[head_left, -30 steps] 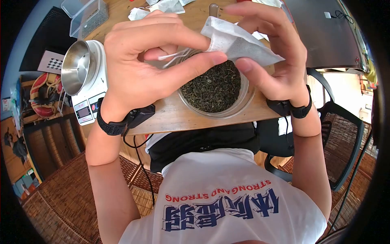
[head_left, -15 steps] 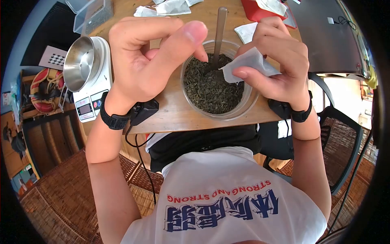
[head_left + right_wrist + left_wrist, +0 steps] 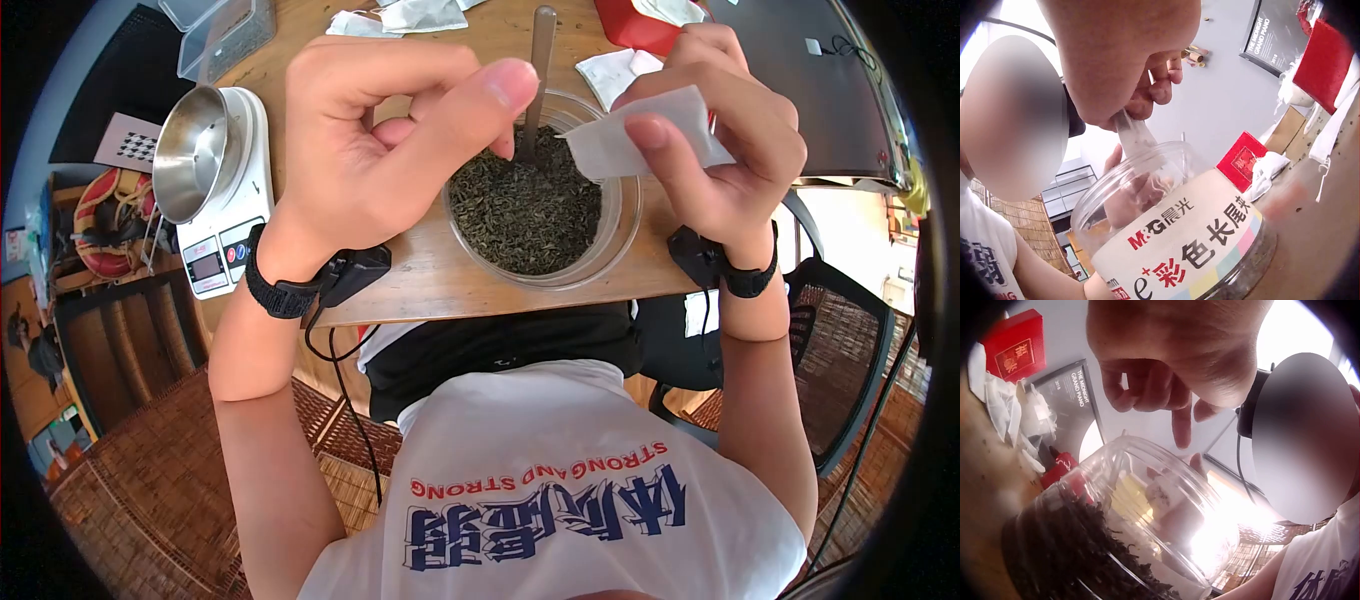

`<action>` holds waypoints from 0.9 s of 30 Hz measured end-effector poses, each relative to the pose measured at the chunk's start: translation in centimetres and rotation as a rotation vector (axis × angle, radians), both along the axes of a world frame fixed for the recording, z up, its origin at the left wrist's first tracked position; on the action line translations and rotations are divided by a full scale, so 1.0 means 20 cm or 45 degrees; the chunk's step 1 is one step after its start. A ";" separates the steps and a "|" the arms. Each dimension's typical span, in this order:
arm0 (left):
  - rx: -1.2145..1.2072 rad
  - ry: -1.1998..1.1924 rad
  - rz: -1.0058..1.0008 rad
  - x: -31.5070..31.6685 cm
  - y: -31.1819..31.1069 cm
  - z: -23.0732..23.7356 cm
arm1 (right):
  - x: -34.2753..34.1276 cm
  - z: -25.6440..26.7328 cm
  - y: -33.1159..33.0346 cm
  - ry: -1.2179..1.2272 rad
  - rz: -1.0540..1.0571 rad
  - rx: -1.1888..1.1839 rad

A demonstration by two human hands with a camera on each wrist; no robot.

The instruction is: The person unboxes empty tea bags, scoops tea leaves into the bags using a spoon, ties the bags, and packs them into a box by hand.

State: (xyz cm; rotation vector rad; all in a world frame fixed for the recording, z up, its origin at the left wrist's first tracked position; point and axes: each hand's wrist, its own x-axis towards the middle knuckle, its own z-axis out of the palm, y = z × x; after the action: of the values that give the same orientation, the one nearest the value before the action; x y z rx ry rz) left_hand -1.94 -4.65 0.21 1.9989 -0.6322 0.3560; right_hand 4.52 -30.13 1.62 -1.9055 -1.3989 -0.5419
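Observation:
A clear round jar (image 3: 615, 240) of dark loose tea leaves (image 3: 530, 225) stands near the table's front edge. A spoon (image 3: 543, 60) stands upright in the leaves, its handle above the rim. Over the jar's right side, my right hand (image 3: 745, 130) pinches a white mesh tea bag (image 3: 598, 150) between thumb and fingers. The bag (image 3: 1135, 134) hangs near the jar's mouth in the right wrist view. My left hand (image 3: 385, 150) is over the jar's left side with nothing in it, its thumb beside the spoon handle. In the left wrist view its index finger (image 3: 1181, 428) points down.
A digital scale (image 3: 240, 190) carrying a steel bowl (image 3: 192, 155) sits at the left, with a clear plastic box (image 3: 235, 40) behind it. White tea bags (image 3: 425, 15) lie at the back. A red box (image 3: 630, 28) stands back right, a white bag (image 3: 605, 75) before it.
My left hand let go of the tea bag and moved to the spoon handle. My right hand, keeping the bag, shifted first down, then right and slightly up. The spoon now shows in full.

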 end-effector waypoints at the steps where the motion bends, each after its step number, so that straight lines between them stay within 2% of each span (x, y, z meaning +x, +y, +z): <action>1: -0.018 0.029 0.025 0.00 -0.01 -0.01 | -0.01 0.00 0.01 0.040 -0.009 0.031; 2: -0.037 0.057 0.047 0.01 -0.01 -0.01 | -0.02 0.00 0.03 0.040 -0.013 0.031; 5: -0.034 0.171 0.131 0.00 -0.03 -0.01 | -0.04 0.01 0.06 0.071 -0.067 -0.243; 9: -0.006 0.185 0.152 -0.01 -0.04 0.00 | -0.01 0.00 0.03 0.038 0.006 -0.057; 12: -0.095 0.150 0.107 0.00 -0.04 -0.04 | -0.01 -0.01 0.02 0.179 0.029 0.011; 14: -0.083 0.129 0.090 0.00 -0.04 -0.04 | -0.01 -0.02 0.03 0.049 -0.070 -0.235; 15: -0.087 0.129 0.088 0.00 -0.04 -0.03 | 0.00 -0.04 0.04 0.001 -0.053 -0.086; 16: -0.070 0.142 0.102 -0.01 -0.05 -0.02 | 0.00 -0.03 0.02 -0.003 -0.051 -0.089; 19: -0.076 0.149 0.113 0.00 -0.04 -0.03 | -0.01 -0.02 0.01 0.267 0.020 0.084; 20: -0.104 0.147 0.100 0.00 -0.04 -0.04 | -0.02 -0.02 0.03 0.270 0.016 0.087; 22: -0.079 0.160 0.112 0.00 -0.04 -0.02 | -0.04 -0.01 0.06 0.144 -0.007 -0.216; 24: -0.057 0.166 0.134 0.00 -0.05 -0.01 | -0.02 -0.02 0.04 0.129 0.002 -0.193; 26: -0.066 0.162 0.137 -0.01 -0.05 -0.01 | -0.01 -0.04 0.02 0.300 0.052 0.077; 27: -0.065 0.167 0.137 -0.01 -0.04 -0.01 | -0.01 -0.05 0.01 0.246 0.055 0.086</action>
State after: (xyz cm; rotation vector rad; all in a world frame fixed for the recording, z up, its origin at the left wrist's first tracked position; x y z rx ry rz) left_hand -2.15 -5.50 -0.06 1.9938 -0.4308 0.2995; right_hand 4.41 -29.85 0.71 -1.8175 -1.2784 -0.3688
